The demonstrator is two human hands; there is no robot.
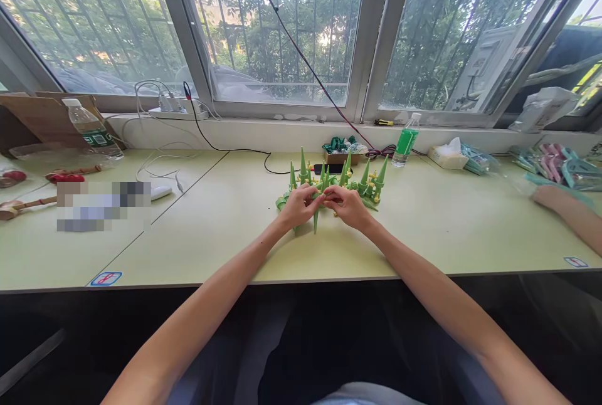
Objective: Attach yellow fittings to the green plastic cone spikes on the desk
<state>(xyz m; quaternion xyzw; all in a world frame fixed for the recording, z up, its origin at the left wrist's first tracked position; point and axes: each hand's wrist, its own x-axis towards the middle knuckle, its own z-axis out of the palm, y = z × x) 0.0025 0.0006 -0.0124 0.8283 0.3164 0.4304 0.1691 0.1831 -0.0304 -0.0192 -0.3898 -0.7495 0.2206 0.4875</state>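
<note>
Both my hands meet over a cluster of green cone-shaped spikes with small yellow parts (371, 184) on the pale green table (226, 229). My left hand (300, 204) is closed around one green spike (315, 219) whose tip points down toward me. My right hand (347, 204) pinches the same piece from the other side, fingers curled together. More spikes stand upright just behind my hands.
A small box with green items (342, 151) and a green bottle (405, 147) stand near the window sill. A clear water bottle (92, 129), cables and a white mouse (160, 190) lie at left. Another person's hand (550, 197) rests at right beside plastic packets (559, 163).
</note>
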